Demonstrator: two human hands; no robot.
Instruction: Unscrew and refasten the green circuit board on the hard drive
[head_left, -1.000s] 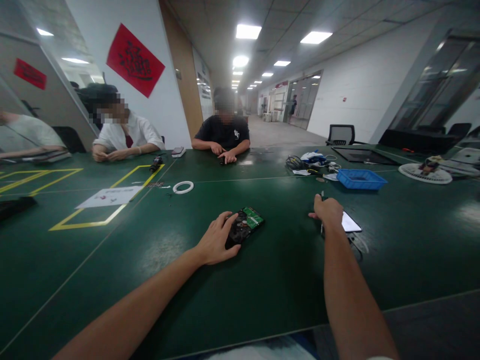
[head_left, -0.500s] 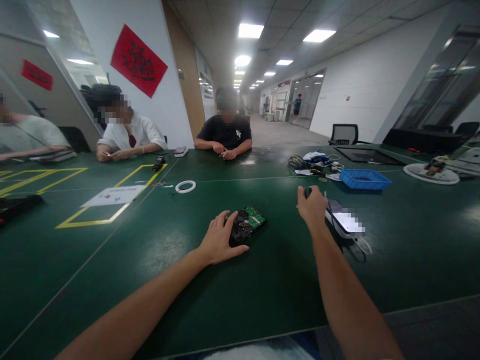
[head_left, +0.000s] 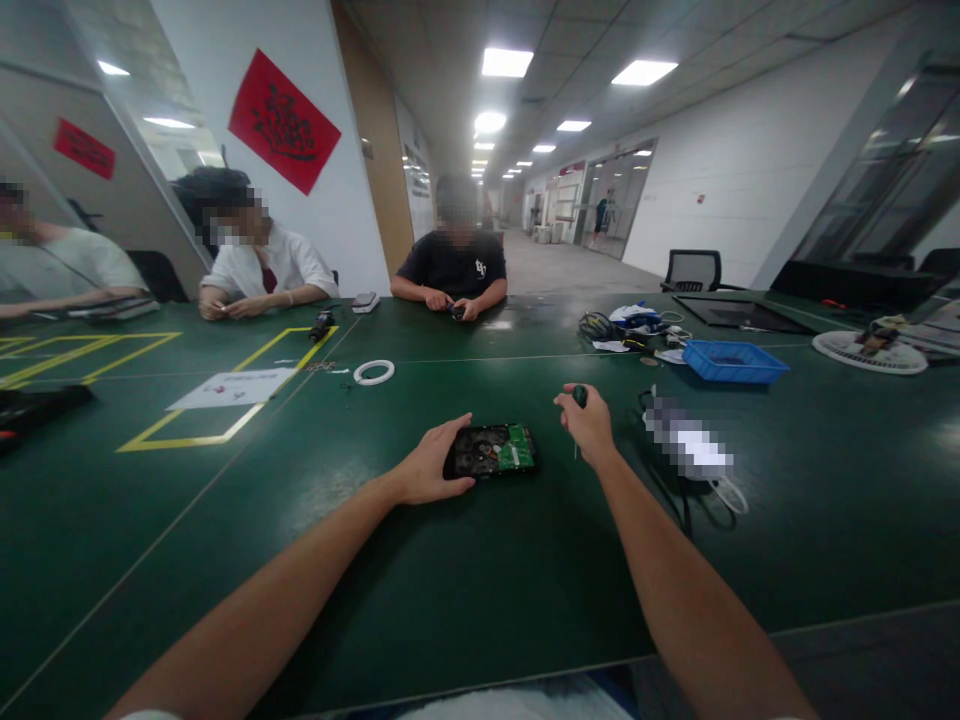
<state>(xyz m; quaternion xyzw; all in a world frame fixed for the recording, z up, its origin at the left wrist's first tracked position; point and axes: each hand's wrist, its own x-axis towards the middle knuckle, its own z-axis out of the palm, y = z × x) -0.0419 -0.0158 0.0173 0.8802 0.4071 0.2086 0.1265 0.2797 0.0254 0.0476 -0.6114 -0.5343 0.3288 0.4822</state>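
Observation:
A hard drive [head_left: 491, 452] lies on the green table, its green circuit board at the right end and black casing at the left. My left hand [head_left: 431, 465] grips its left end, thumb along the near edge and fingers at the far edge. To the right of the drive, my right hand [head_left: 589, 425] is closed round a screwdriver [head_left: 580, 396] with a dark handle. Its thin shaft points down below the hand, apart from the drive. A phone with a lit screen [head_left: 694, 445] rests right of my right hand, beside dark and white cables.
Further back on the right are a blue tray [head_left: 733, 362], a heap of cables [head_left: 596, 325] and a white fan grille [head_left: 870, 352]. Left of centre lie a white ring [head_left: 373, 373] and a paper sheet [head_left: 229, 388] over yellow tape. Several people sit across the table.
The hard drive has been turned straighter, and my left hand has closed on its left end. My right hand has moved left with the screwdriver, away from the phone and nearer the drive.

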